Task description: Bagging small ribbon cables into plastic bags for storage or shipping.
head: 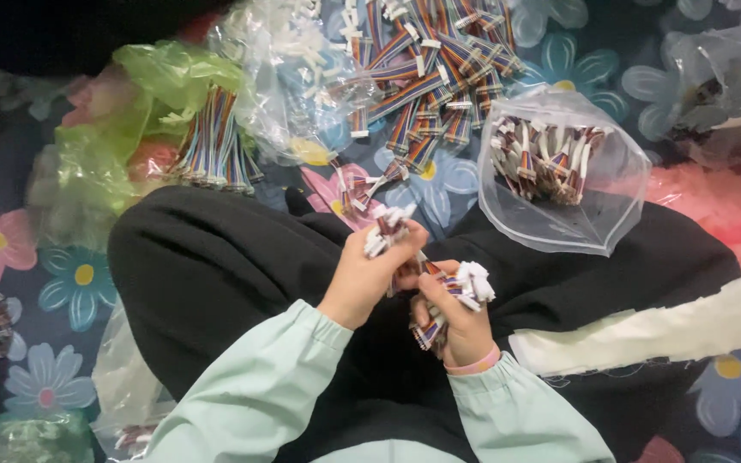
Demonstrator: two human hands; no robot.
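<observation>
Multicoloured ribbon wires with white plug ends fill both of my hands at the centre of the frame, low over my black-trousered lap (216, 283). My left hand (362, 279) comes in from the lower left on a pale green sleeve (250, 386), wrist bent upward, fingers curled tight around a small wire bundle (386, 227) whose white connectors stick out above my knuckles. My right hand (454, 321), with a pink band at the wrist, rises from the bottom of the frame and turns palm inward, gripping a second wire bundle (465, 283); its white plugs fan out to the right above my thumb and coloured ends poke out below my fingers. The two hands touch, thumb against knuckles, so the bundles sit just beside each other. Resting on my right knee, right of centre, an open clear plastic bag (576, 214) holds more short wires. A loose heap of cables (430, 77) lies at the top centre on the flowered mat (62, 283), and a green plastic bag (122, 129) with longer wires lies at the upper left.
</observation>
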